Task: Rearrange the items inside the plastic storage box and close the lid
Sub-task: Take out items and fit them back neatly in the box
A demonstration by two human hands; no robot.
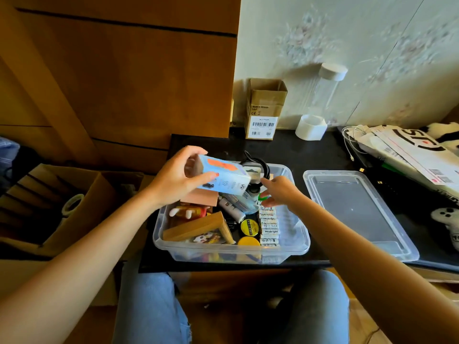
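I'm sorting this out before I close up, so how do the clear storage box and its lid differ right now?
The storage box is deep and crowded with items; the lid is shallow and holds nothing. The storage box sits in front of the person, with both hands over it; the lid lies apart on the dark table, to the box's right, untouched. Both are clear plastic, rectangular with rounded corners.

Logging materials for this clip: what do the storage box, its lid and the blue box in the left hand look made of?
Storage box: clear glossy plastic, contents visible through walls. Lid: same clear plastic, dark table showing through. Blue box, gripped by the left hand: likely printed cardboard, with sharp folded edges and a matte face.
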